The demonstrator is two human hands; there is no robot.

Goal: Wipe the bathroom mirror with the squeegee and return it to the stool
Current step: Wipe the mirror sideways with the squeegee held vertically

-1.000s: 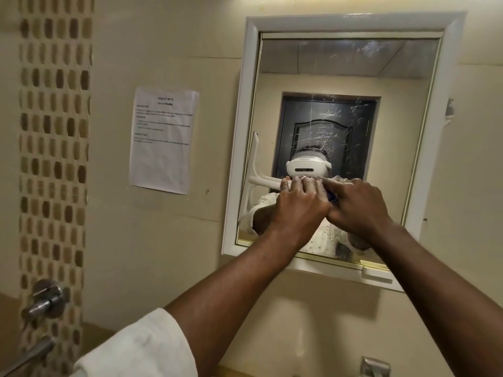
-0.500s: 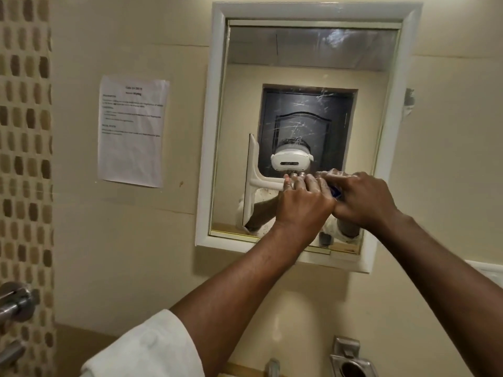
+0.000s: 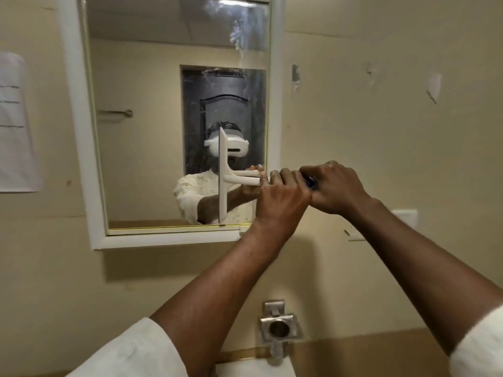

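This is a plain, well-worn bathroom. A white-framed mirror (image 3: 79,131) hangs on a cream wall (image 3: 381,118) with chipped, peeling patches to its right, and its glass reflects a dark panelled door (image 3: 226,104) and a towel rail (image 3: 115,113). Below, near the middle, a metal wall fitting (image 3: 277,326) is mounted, and a printed paper notice (image 3: 13,123) is stuck at far left.

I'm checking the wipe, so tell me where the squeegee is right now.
In the head view the squeegee stands upright against the lower right part of the mirror, blade end near the bottom frame; the left hand and right hand hold its handle.
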